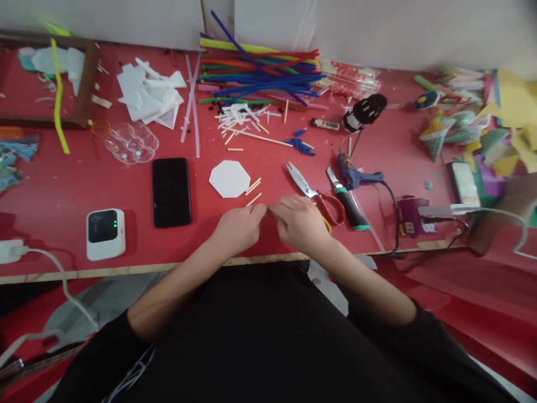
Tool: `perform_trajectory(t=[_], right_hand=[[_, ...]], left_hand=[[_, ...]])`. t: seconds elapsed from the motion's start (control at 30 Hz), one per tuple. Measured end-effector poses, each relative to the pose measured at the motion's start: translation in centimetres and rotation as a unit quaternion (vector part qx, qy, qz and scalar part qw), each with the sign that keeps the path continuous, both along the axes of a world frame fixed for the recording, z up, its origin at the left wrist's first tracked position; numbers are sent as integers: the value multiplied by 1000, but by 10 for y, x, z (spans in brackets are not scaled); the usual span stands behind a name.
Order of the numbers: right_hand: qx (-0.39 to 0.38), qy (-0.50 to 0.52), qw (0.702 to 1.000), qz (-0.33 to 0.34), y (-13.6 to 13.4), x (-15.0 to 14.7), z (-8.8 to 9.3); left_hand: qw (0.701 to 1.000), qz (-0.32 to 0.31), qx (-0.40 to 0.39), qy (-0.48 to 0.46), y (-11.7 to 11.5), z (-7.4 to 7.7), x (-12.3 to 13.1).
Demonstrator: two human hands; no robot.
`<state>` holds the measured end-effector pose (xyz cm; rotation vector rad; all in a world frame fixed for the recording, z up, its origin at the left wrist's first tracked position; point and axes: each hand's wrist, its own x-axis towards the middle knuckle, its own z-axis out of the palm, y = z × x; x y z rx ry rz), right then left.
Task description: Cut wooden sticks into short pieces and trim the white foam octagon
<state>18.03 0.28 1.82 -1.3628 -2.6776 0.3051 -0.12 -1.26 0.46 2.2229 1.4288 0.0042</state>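
Note:
My left hand [240,228] and my right hand [302,223] meet fingertip to fingertip just above the red table's front part. Both are closed in a pinch; whatever lies between the fingers is hidden or too small to name. Beyond my left hand are a few short wooden sticks [253,187] beside a white octagonal piece of card [230,179]. Close to my right hand lie red-handled scissors [301,179], blades pointing away, and a utility knife [352,208] with a black and teal handle. A bit of something yellow [328,225] shows by my right wrist.
A blue glue gun [356,177] with its cord rests at right. Pipe cleaners [260,73], white paper scraps [149,92] and cut white pieces [241,115] lie at the back. A black phone [171,193] and a white device [106,235] sit left. The table edge [260,260] is near my body.

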Motion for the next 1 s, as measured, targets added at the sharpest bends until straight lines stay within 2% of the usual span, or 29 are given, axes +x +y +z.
perform_trajectory(t=[0.27, 0.57, 0.8, 1.0], right_hand=[[-7, 22, 999, -37, -2, -9, -10], [5, 6, 997, -75, -8, -15, -5], [27, 12, 997, -78, -9, -20, -2], [54, 7, 992, -116, -7, -25, -3]], left_hand=[[999, 28, 2, -30, -2, -3, -5], [996, 44, 31, -65, -4, -8, -3], [994, 54, 56, -74, -5, -8, -5], [991, 90, 67, -71, -2, -5, 1]])
